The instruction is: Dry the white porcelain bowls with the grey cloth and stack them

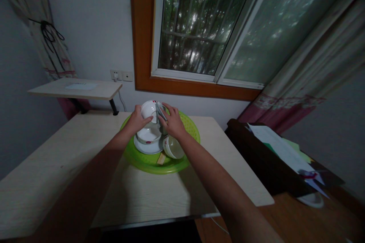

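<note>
My left hand (138, 120) grips the left side of a white bowl (147, 108) with red marks at its rim, tilted so that its inside faces me. In my right hand (173, 122) is a grey cloth (160, 115), pressed to the bowl's right side. Below them another white bowl (148, 135) sits on a white plate (148, 148). A third bowl (173, 148) lies tipped on its side to the right. Wooden chopsticks (161, 158) lie by the plate's front edge. All are in or over a green plastic basin (191, 127).
The basin stands on a pale wooden table (119, 193). A raised shelf (76, 88) with a paper on it is at the back left. Behind are a wall and a window (196, 26). At the right, papers (281, 148) lie on a dark piece of furniture.
</note>
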